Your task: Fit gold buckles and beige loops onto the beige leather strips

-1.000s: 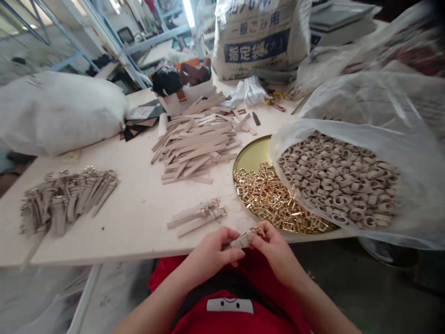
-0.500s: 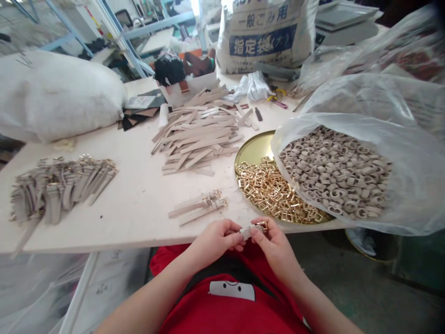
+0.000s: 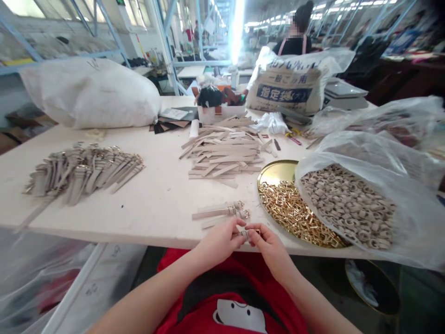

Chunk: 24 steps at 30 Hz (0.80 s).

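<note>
My left hand (image 3: 222,240) and my right hand (image 3: 267,242) meet at the table's front edge, both closed on one small beige strap (image 3: 244,234) with a gold buckle. Most of the strap is hidden by the fingers. Just beyond my left hand lie several buckled straps (image 3: 213,213). To the right of my right hand, a round gold tray (image 3: 274,172) bears a heap of gold buckles (image 3: 295,208). A clear plastic bag full of beige loops (image 3: 347,204) overlaps the tray's right side.
Loose beige strips (image 3: 225,148) are piled mid-table (image 3: 156,199). Finished-looking buckled straps (image 3: 86,171) form a heap at left. Farther back stand a big white sack (image 3: 93,93), a box (image 3: 222,112) and a printed bag (image 3: 285,88). A person (image 3: 295,37) is in the background.
The head view has tilted up, so the scene sits lower and more background shows. Both hands still hold the strap, now with fingertips closer together.
</note>
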Available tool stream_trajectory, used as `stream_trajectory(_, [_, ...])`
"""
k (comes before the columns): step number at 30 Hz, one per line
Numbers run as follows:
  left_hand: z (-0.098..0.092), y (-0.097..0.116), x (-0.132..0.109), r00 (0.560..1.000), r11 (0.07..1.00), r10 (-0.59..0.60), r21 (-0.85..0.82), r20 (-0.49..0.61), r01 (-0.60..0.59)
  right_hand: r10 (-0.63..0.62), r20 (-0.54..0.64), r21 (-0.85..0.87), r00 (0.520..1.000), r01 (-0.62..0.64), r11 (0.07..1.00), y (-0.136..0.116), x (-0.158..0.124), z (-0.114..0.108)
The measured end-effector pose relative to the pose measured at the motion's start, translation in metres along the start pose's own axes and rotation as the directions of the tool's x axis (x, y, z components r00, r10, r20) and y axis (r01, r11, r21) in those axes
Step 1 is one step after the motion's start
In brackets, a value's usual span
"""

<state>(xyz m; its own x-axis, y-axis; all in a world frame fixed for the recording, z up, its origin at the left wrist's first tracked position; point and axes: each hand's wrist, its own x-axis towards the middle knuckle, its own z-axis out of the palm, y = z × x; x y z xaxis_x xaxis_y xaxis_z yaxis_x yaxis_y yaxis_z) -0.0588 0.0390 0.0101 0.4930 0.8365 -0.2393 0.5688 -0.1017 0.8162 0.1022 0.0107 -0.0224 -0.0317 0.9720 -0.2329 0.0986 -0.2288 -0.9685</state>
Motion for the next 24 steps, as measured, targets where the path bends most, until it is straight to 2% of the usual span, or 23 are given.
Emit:
stream_trajectory(3, [-0.014,-0.018,0.019,0.985,0.952,0.133,0.290,-0.106,-0.098,-0.149,-0.012,-0.227,0.989,0.143,0.963,0.001,0.037,0.004])
stream_trajectory(5, [-0.023,-0.033,0.028,0.974,0.857,0.188,0.506,-0.128,-0.099,-0.284,-0.038,-0.425,0.958,0.242,0.872,0.008,0.060,0.005])
stream_trajectory(7, [-0.026,-0.047,0.028,0.971,0.805,0.185,0.590,-0.152,-0.061,-0.417,-0.062,-0.557,0.907,0.315,0.768,0.021,0.076,0.008])
stream_trajectory(9, [-0.023,-0.059,0.022,0.969,0.764,0.190,0.643,-0.159,-0.045,-0.452,-0.030,-0.578,0.891,0.354,0.735,0.037,0.087,0.017])
stream_trajectory(12, [-0.012,-0.069,0.018,0.944,0.616,0.317,0.777,-0.089,-0.133,-0.473,-0.046,-0.513,0.880,0.386,0.767,0.057,0.093,0.041])
stream_trajectory(14, [-0.012,-0.074,0.020,0.942,0.545,0.319,0.833,-0.101,-0.095,-0.468,-0.045,-0.470,0.883,0.395,0.789,0.060,0.093,0.057])
stream_trajectory(16, [-0.022,-0.079,0.022,0.955,0.504,0.274,0.863,-0.117,-0.039,-0.451,-0.024,-0.451,0.892,0.393,0.801,0.058,0.092,0.066])
stream_trajectory(19, [-0.058,-0.097,0.016,0.966,0.485,0.196,0.873,-0.166,0.052,-0.442,0.032,-0.509,0.896,0.395,0.765,0.058,0.088,0.057])
stream_trajectory(21, [-0.096,-0.115,0.006,0.954,0.475,0.142,0.864,-0.263,0.167,-0.471,0.093,-0.596,0.877,0.428,0.680,0.066,0.084,0.040])
stream_trajectory(22, [-0.118,-0.126,0.001,0.936,0.466,0.112,0.849,-0.335,0.248,-0.495,0.129,-0.639,0.859,0.454,0.621,0.071,0.081,0.030])
stream_trajectory(24, [-0.168,-0.148,-0.009,0.864,0.438,0.050,0.789,-0.500,0.431,-0.554,0.198,-0.705,0.808,0.510,0.492,0.081,0.074,0.016])
